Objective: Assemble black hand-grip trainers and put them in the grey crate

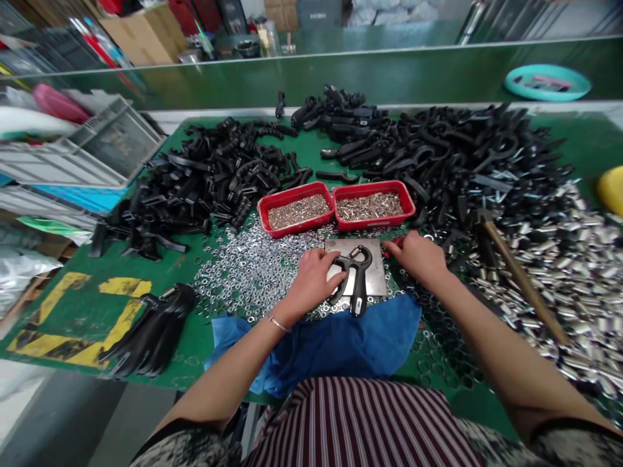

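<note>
In the head view my left hand grips one side of a black hand grip exerciser, which has two handles and a hooked top. The exerciser rests over a square metal plate. To the right of the plate, my right hand is closed on a small red item, mostly hidden by the fingers, so its kind is unclear. Silvery nuts and washers lie spread left of the plate. Just behind it stand two red trays, a left one and a right one, both filled with small metal pins.
Black plastic handles lie in a left heap and a right heap. A hammer rests on shiny metal cylinders. A blue cloth lies at the front edge. Several black grips are stacked near yellow tape.
</note>
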Motion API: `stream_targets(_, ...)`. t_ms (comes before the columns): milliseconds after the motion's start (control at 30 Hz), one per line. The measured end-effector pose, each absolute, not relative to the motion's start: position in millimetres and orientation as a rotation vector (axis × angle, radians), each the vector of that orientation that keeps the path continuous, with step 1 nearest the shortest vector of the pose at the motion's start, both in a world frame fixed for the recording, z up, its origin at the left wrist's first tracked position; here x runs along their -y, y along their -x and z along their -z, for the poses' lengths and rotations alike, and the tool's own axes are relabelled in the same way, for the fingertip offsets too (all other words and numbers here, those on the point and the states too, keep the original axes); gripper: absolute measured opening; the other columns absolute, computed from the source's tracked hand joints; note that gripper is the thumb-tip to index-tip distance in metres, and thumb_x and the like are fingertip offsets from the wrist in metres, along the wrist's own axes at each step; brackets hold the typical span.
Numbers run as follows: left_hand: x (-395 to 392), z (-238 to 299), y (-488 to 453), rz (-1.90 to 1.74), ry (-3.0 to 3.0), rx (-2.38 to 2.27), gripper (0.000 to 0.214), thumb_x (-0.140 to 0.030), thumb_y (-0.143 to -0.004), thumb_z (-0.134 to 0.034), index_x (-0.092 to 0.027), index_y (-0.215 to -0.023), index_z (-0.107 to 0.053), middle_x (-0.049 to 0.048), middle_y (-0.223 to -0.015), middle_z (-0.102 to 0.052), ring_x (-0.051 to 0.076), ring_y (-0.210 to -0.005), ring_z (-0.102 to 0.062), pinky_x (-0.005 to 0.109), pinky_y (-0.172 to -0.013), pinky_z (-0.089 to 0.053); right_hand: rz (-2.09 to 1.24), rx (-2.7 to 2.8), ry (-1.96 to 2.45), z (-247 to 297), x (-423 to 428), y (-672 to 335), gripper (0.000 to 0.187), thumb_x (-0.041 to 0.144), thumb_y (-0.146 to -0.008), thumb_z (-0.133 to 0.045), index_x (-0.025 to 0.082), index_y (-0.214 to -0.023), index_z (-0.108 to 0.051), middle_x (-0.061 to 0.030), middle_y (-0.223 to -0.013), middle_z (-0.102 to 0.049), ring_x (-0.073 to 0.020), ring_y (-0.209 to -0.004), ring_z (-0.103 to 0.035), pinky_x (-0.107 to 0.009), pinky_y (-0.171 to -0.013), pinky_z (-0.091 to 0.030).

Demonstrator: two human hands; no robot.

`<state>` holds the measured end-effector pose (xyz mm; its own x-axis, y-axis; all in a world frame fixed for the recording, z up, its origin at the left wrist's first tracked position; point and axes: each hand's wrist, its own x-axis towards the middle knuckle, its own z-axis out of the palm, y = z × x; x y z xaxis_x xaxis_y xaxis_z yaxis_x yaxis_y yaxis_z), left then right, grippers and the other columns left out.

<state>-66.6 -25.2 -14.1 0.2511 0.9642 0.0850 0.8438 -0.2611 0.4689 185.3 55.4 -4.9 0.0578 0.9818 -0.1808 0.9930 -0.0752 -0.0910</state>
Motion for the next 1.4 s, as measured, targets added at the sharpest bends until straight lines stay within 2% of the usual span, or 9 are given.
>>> stream_targets(100,25.6,15.1,64.1,-0.571,-2.219,-1.644,0.046,-0.04,-0.091,-0.064,-0.018,-0.131,-0.056,0.013,-0.129,-0.052,0.03,-0.123,-0.046,0.047,-0.109,-0.037,0.411,-2.108,-2.23,9.8,-61.5,-190.8,0.055,0.061,-0.093,-0.049,0.009,-0.108,-0.058,-0.0251,-0.1,-0.071,-0.0381,-0.095,-0.071,-0.04,-0.071,-0.051)
stream_targets(200,22.6,19.3,60.8,-0.558,-2.208,-1.586,0.046,-0.041,-0.09,-0.066,-0.02,-0.13,-0.056,0.0108,-0.124,-0.055,0.029,-0.12,-0.048,0.045,-0.108,-0.039,0.487,-2.161,-2.262,6.7,-59.5,-194.1,0.046,0.05,-0.097,-0.047,0.008,-0.114,-0.054,-0.023,-0.097,-0.072,-0.0339,-0.087,-0.071,-0.038,-0.069,-0.05)
stream_targets(367,22.4,20.6,61.6,-0.492,-2.204,-1.628,0.045,-0.045,-0.09,-0.065,-0.02,-0.127,-0.059,0.0102,-0.118,-0.056,0.029,-0.115,-0.049,0.046,-0.104,-0.04,0.835,-2.323,-2.36,-13.5,-55.5,-202.6,0.053,0.042,-0.09,-0.061,0.011,-0.13,-0.045,-0.01,-0.082,-0.073,-0.0238,-0.062,-0.067,-0.035,-0.063,-0.051)
stream_targets(467,26.0,18.5,62.1,-0.466,-2.202,-1.652,0.047,-0.046,-0.09,-0.064,-0.019,-0.128,-0.057,0.0113,-0.119,-0.056,0.03,-0.116,-0.049,0.046,-0.103,-0.04,1.311,-2.462,-2.318,-25.5,-54.1,-210.2,0.051,0.042,-0.086,-0.066,0.016,-0.128,-0.05,-0.0057,-0.084,-0.072,-0.0218,-0.064,-0.067,-0.037,-0.067,-0.056)
stream_targets(567,27.6,17.2,61.4,-0.442,-2.196,-1.665,0.047,-0.046,-0.091,-0.063,-0.017,-0.128,-0.057,0.0121,-0.118,-0.056,0.031,-0.116,-0.049,0.046,-0.102,-0.04,1.996,-2.451,-2.085,-29.1,-44.9,-201.4,0.032,0.045,-0.085,-0.066,0.02,-0.105,-0.059,-0.0066,-0.096,-0.071,-0.021,-0.078,-0.07,-0.041,-0.08,-0.059)
stream_targets(633,26.9,17.3,61.3,-0.434,-2.193,-1.666,0.047,-0.047,-0.091,-0.063,-0.017,-0.127,-0.057,0.0121,-0.118,-0.056,0.031,-0.116,-0.049,0.046,-0.101,-0.041,2.239,-2.391,-2.018,-25.3,-34.8,-184.1,0.029,0.049,-0.088,-0.062,0.021,-0.096,-0.058,-0.0077,-0.102,-0.071,-0.0224,-0.086,-0.071,-0.043,-0.084,-0.06)
stream_targets(967,24.7,21.3,63.4,-0.432,-2.178,-1.679,0.051,-0.053,-0.089,-0.065,-0.018,-0.125,-0.057,0.0107,-0.118,-0.055,0.03,-0.114,-0.048,0.045,-0.1,-0.039,2.173,-2.272,-2.265,14.4,-19.8,-125.1,0.038,0.063,-0.094,-0.048,0.026,-0.103,-0.041,-0.0129,-0.106,-0.075,-0.0266,-0.092,-0.075,-0.038,-0.069,-0.062)
stream_targets(1200,25.3,20.2,62.5,-0.425,-2.175,-1.689,0.05,-0.052,-0.089,-0.065,-0.018,-0.125,-0.056,0.0108,-0.119,-0.055,0.03,-0.114,-0.048,0.043,-0.098,-0.039,2.444,-2.424,-2.157,28.0,-22.4,-126.7,0.037,0.06,-0.093,-0.056,0.027,-0.098,-0.042,-0.0083,-0.087,-0.076,-0.0251,-0.067,-0.074,-0.038,-0.055,-0.061)
stream_targets(1400,25.9,20.9,62.9,-0.428,-2.196,-1.689,0.051,-0.053,-0.089,-0.065,-0.017,-0.124,-0.056,0.0114,-0.12,-0.056,0.03,-0.113,-0.048,0.043,-0.097,-0.039,2.312,-2.479,-2.147,24.3,-24.8,-126.0,0.038,0.06,-0.092,-0.058,0.027,-0.098,-0.04,-0.0087,-0.087,-0.075,-0.026,-0.065,-0.073,-0.041,-0.054,-0.06)
